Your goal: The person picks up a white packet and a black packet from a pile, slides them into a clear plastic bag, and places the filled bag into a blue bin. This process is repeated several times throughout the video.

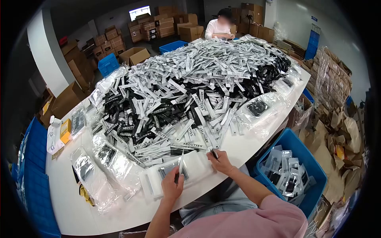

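White, thin plastic by its look, the strip (181, 162) pinched upright in the left hand (173, 185) above clear packets (195, 163) should handle light, bendy and slippery, so I'd hold its lower end, while the right hand (221, 162), set apart, grips a dark piece (214, 154).

The one camera sits on the head of the person in the pink shirt (246, 222). It looks forward and down, close above the left hand (172, 185) and right hand (222, 162), then past the white surface (75, 190) to boxes (165, 27) at the back of our room.
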`<control>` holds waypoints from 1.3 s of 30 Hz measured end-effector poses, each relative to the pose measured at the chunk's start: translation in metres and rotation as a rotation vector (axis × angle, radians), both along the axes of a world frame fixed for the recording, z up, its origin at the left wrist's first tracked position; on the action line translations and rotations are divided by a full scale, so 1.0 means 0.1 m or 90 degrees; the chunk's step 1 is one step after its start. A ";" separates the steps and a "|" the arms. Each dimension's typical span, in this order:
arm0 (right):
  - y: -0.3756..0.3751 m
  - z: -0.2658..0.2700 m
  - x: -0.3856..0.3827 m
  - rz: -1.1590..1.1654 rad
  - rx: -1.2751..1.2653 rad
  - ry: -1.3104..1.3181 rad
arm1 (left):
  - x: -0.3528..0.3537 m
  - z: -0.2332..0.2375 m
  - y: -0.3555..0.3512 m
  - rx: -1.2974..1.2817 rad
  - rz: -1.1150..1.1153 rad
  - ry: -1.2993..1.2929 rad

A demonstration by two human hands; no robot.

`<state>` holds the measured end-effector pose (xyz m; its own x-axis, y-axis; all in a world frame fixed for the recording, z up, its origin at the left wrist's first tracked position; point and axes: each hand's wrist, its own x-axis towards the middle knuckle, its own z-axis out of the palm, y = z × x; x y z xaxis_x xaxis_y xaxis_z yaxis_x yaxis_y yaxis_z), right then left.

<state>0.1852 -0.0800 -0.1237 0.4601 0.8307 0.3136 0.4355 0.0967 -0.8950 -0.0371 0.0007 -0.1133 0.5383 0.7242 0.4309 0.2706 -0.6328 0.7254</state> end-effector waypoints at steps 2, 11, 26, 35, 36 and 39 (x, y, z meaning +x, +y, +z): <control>-0.01 0.19 0.05 -0.008 0.032 0.007 | 0.01 0.12 0.03 -0.159 0.022 0.061; -0.09 0.20 -0.02 0.067 0.046 -0.090 | 0.27 0.40 0.04 0.034 0.077 -0.031; -0.02 0.82 -0.07 0.239 -0.211 0.417 | 0.37 0.71 0.03 0.579 -0.205 0.079; -0.05 0.91 -0.14 0.230 -0.087 -0.202 | 0.39 0.56 -0.28 -0.265 -0.113 -0.160; -0.06 0.87 -0.23 0.251 -0.039 -0.289 | 0.38 0.53 -0.23 -0.290 -0.102 -0.101; -0.03 0.85 -0.30 0.240 0.002 -0.286 | 0.40 0.54 -0.18 -0.456 -0.121 -0.176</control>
<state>0.1555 -0.0828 -0.0391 -0.0454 0.9100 0.4122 0.7071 0.3208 -0.6301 0.0031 -0.0173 -0.0597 0.6225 0.7820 0.0310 -0.0448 -0.0039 0.9990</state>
